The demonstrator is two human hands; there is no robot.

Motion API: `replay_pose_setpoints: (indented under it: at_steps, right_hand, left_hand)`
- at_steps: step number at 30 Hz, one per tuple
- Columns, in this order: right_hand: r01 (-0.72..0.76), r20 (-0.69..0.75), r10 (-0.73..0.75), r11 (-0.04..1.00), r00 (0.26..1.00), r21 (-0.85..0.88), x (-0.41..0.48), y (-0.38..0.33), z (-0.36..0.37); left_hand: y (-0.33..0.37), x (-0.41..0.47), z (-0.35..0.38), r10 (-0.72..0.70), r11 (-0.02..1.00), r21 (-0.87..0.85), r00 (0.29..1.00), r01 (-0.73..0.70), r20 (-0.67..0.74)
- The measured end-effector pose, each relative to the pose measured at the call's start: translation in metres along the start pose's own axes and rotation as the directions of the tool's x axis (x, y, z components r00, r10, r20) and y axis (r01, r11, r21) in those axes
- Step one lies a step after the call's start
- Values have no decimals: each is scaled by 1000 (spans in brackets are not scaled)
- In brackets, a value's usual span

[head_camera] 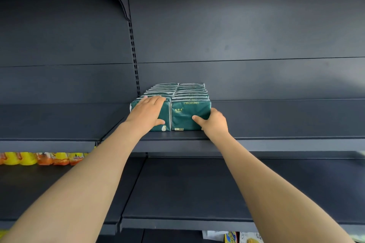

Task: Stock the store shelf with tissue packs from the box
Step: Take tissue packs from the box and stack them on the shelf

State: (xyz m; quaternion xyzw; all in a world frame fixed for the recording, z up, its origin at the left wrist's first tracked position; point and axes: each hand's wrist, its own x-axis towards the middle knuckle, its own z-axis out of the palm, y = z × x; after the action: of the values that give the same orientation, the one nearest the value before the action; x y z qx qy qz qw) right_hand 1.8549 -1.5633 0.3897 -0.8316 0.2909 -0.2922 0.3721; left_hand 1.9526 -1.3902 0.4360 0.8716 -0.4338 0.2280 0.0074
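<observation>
Dark green tissue packs (189, 114) with gold lettering and white edges; slate-grey shelf (276, 136); yellow-and-orange packets (41, 158).

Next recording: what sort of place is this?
Most likely a shop aisle mid-stocking: dark metal shelving with a slotted upright, two rows of identical green tissue packs lined up on one shelf, and yellow-orange packets ranged along a lower shelf at left.

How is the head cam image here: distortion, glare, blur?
Head view: wide-angle bowing bends the slotted upright; light dim and even, with a pale patch on the back panel at right; tissue packs sharp, print legible; left hand and right hand unblurred; yellow packets at the left edge soft.
</observation>
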Motion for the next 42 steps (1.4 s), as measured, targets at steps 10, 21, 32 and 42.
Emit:
replay_pose_setpoints:
  at_steps: [10,21,32,42]
  right_hand:
    - [80,132,-52,972,990,-220,-47,-3,-66]
    - [267,236,-152,759,960,-594,-158,-6,-156]
    - [239,273,-57,671,960,-702,-253,57,-204]
    - [218,375,89,683,923,-698,-289,191,-222]
  left_hand:
    - [29,-57,-35,-107,994,-12,994,107,-8]
    - [101,-147,-77,-41,983,-176,997,51,60]
    - [173,-223,-79,28,984,-179,973,14,229]
    - [276,-252,-6,-11,912,-386,950,138,313]
